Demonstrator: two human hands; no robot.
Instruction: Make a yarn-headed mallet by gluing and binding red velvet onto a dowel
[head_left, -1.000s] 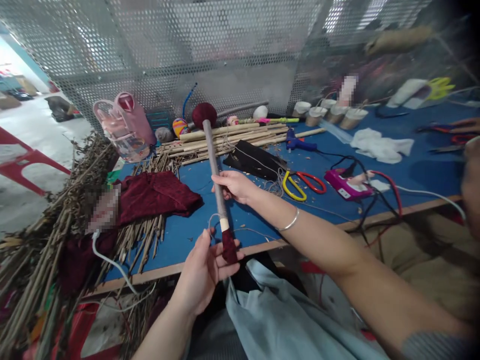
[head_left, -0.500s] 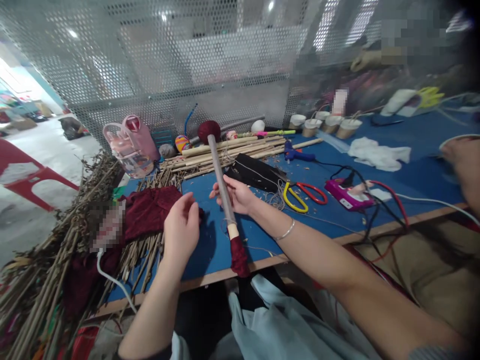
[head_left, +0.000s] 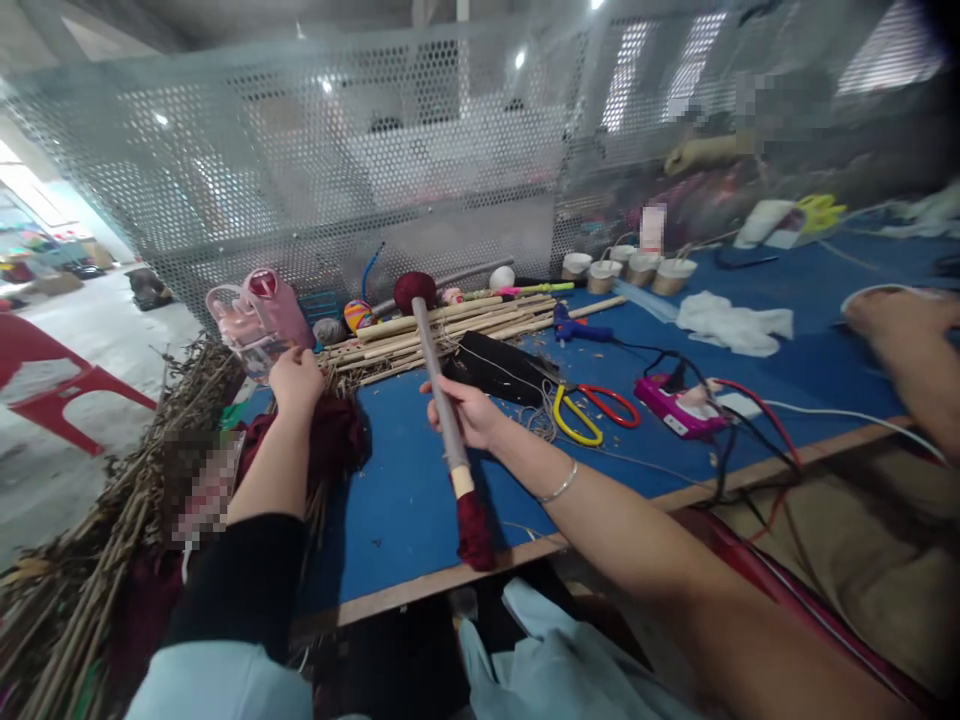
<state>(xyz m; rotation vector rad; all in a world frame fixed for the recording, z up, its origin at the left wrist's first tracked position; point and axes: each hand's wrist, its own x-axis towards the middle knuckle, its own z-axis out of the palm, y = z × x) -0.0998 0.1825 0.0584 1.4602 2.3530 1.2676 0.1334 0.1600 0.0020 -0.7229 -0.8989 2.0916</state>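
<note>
My right hand (head_left: pixel 466 410) is closed round a grey-wrapped stick (head_left: pixel 442 400), which slants over the blue table. Dark red cloth (head_left: pixel 474 530) covers its lower end, below a band of bare wood. At its upper end shows a dark red ball (head_left: pixel 414 292); whether the two are joined I cannot tell. My left hand (head_left: pixel 298 383) reaches out in front of a clear container (head_left: pixel 259 358) beside a pink jug (head_left: pixel 276 305). Its fingertips point away and are mostly hidden. Under that arm lies a dark red cloth (head_left: pixel 337 440).
Wooden sticks (head_left: pixel 480 325) lie along the back by a perforated metal screen (head_left: pixel 300 190). Scissors (head_left: pixel 577 415), a blue glue gun (head_left: pixel 581 328), a purple power strip (head_left: pixel 679 408) and white gloves (head_left: pixel 735 322) lie to the right. Dry twigs (head_left: pixel 90 520) fill the left. Another person's hand (head_left: pixel 900 310) is far right.
My left hand has moved forward and left, from beside the stick to the clear container. My right hand still holds the stick; the view has shifted slightly.
</note>
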